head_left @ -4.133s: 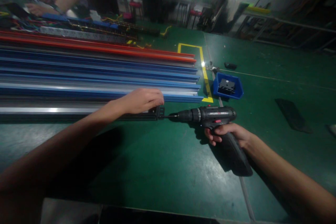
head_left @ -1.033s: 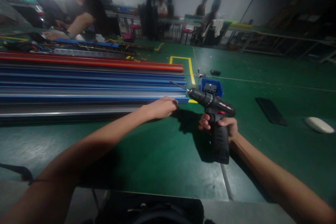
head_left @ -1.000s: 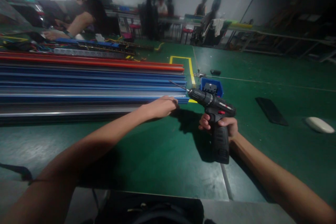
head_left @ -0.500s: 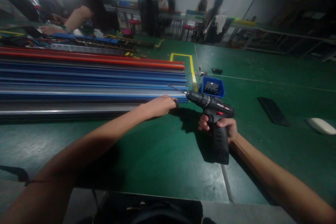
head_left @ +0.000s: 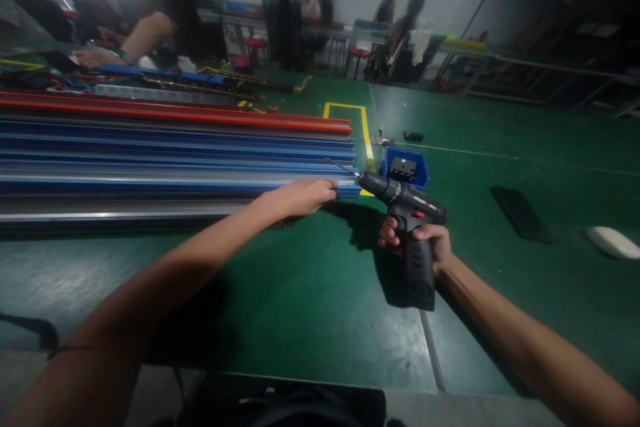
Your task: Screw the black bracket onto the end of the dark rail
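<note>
My right hand [head_left: 417, 240] is wrapped round the handle of a black cordless drill [head_left: 405, 200], whose long thin bit points left over the ends of the blue profiles [head_left: 200, 153]. At the near edge of these long profiles, by their right ends, is my left hand [head_left: 313, 195]. Its fingers are bent together against a small dark thing I cannot make out. Red profiles [head_left: 175, 108] lie behind the blue ones, and grey ones [head_left: 125, 210] lie in front. A blue bin [head_left: 423, 170] with black parts in it stands just behind the drill.
On the green table [head_left: 310, 293] at right lie a flat black object [head_left: 520, 213] and a pale rounded one [head_left: 614, 241]. A small black item [head_left: 413, 136] lies behind the bin. Wires and strips crowd the back left, near another person's hand [head_left: 95, 57].
The drill has shifted very slightly to the right, its bit moving away from the profiles a little. My left hand has moved slightly, still at the profile edge.
</note>
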A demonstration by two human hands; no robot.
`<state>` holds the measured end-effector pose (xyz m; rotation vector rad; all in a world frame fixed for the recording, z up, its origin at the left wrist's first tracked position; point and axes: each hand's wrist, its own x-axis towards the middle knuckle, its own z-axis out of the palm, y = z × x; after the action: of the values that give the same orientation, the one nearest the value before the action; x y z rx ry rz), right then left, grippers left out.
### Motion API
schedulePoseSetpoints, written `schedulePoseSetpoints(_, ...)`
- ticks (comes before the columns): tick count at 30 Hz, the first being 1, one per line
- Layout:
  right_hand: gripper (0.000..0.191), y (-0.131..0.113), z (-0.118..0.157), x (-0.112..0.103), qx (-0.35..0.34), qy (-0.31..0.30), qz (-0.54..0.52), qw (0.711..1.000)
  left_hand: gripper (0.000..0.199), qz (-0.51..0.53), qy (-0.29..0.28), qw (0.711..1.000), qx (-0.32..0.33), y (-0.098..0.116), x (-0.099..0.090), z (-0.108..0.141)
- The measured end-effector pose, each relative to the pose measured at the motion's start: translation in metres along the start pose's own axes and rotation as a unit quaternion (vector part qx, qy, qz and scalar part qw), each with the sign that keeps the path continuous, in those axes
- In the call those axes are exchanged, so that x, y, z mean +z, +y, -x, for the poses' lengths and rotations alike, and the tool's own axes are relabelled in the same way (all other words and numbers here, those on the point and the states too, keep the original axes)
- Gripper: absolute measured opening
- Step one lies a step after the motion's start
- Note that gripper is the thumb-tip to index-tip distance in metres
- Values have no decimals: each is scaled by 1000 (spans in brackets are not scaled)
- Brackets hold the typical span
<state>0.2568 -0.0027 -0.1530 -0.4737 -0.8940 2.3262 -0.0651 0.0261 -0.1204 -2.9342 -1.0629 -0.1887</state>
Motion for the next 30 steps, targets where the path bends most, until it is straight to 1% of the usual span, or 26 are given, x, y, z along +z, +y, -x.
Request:
schedulePoseSetpoints(2,38,0,0,0,4,5,0,1000,27,-67,-9,998,15,3,3,-3)
schedulePoseSetpoints(4,38,0,-1,1,6,5,0,1000,23,-102,-18,994,21,6,6,-7)
schedulePoseSetpoints(9,38,1,-2,4,4,-5,1,1000,20,-110,-14,994,23,8,9,-9)
schedulePoseSetpoints(13,38,0,-2,6,9,-1,2,1000,20,-113,-2,993,31,9,8,-6)
schedulePoseSetpoints(17,38,2,-1,9,9,13,-3,1000,20,-108,8,993,48,13,-2,2)
schedulePoseSetpoints(20,36,5,0,15,-1,24,-4,1000,20,-78,38,995,53,13,-15,19)
schedulePoseSetpoints(22,36,7,0,19,-1,25,-5,1000,22,-40,70,995,53,8,-23,36)
schedulePoseSetpoints(24,35,9,0,23,6,20,-1,1000,23,7,128,990,53,2,-26,54)
schedulePoseSetpoints(25,35,10,0,24,10,18,1,1000,22,35,162,985,43,-1,-26,63)
schedulePoseSetpoints(27,36,13,-1,25,22,14,-1,1000,17,86,248,965,5,-4,-23,77)
schedulePoseSetpoints(30,37,17,-3,24,46,9,-17,999,6,140,369,914,-94,-2,-15,88)
